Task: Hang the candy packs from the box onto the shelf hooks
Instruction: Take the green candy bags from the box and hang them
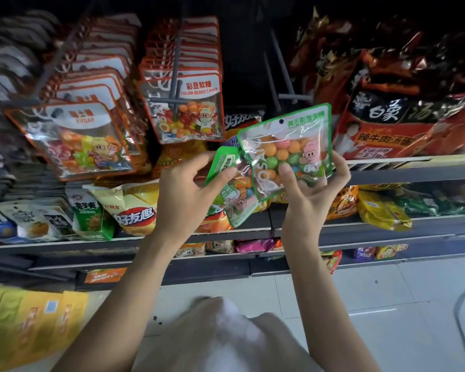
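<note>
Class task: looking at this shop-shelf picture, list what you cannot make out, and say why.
- Box of candy packs: not seen in the head view.
- Left-hand green pack: partly covered by the left hand and the right-hand green pack.
- Far-left hanging packs: print blurred.
- Bare hook: its back end lost in shadow.

The light is dim at the top and brighter on the floor (387, 291), with glare on the hanging packs (188, 108), blurred corners and curved wide-angle edges.
</note>
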